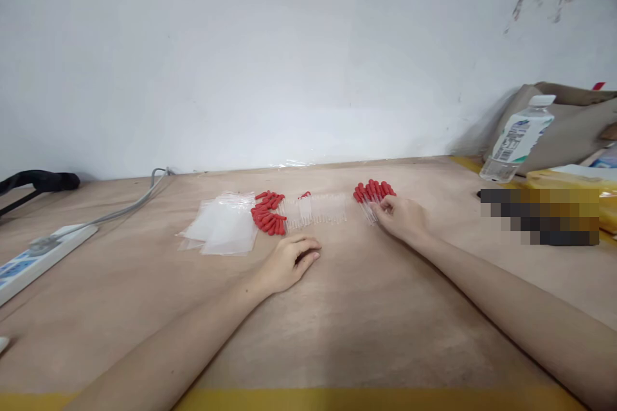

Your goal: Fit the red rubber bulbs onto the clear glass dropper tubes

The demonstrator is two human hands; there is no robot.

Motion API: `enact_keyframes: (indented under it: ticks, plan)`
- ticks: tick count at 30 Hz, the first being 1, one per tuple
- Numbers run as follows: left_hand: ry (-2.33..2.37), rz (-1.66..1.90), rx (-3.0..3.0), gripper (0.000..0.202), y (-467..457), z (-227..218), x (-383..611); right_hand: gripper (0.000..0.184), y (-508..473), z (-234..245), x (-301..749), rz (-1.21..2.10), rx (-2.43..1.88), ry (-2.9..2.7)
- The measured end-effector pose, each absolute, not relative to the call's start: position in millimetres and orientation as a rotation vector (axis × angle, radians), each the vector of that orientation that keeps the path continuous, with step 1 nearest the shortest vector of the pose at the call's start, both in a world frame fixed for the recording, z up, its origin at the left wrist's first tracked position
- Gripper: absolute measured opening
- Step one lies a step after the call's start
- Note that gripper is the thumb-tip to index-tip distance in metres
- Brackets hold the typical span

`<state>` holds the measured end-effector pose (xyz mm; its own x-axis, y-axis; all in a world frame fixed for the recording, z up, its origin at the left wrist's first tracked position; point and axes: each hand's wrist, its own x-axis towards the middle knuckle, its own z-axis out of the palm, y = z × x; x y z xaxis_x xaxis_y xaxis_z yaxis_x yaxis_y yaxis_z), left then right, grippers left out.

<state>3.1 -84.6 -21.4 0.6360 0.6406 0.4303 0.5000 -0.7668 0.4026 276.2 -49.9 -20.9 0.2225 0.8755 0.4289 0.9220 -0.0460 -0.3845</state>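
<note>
My left hand point(292, 263) rests on the wooden table, thumb and fingers apart, holding nothing. My right hand point(400, 215) is at a fanned bunch of glass droppers point(373, 191) with red rubber bulbs. Its thumb and fingertips are closed around a clear dropper stem at the bunch's near right side. Between the hands lies a row of thin clear tubes point(325, 208), with one small red piece point(305, 194) at its far edge. Left of that row, a curved pile of red rubber bulbs point(264, 213) sits beside clear plastic bags point(226, 228).
A white power strip point(48, 257) with a grey cable point(125, 209) lies at the left, near a black object point(43, 183). On the right stand a water bottle point(518, 138) and a beige bag point(573, 115). Yellow packaging point(569, 176) lies there too. A white wall point(270, 58) closes the back.
</note>
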Motion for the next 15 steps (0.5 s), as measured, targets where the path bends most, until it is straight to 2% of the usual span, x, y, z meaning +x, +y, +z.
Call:
enact_keyframes:
  ticks: [5, 11, 15]
  plan:
    - [0.919, 0.825, 2.611, 0.020, -84, -21, 4, 0.023, -47, -12, 246, -0.052, -1.762, -1.919]
    - [0.871, 0.801, 2.771, 0.021, -84, -19, 2, 0.032, -18, -1, 219, 0.089, -1.965, -1.928]
    - [1.068, 0.891, 3.002, 0.024, -64, 4, -4, 0.026, -8, 0, 212, 0.144, -2.049, -1.940]
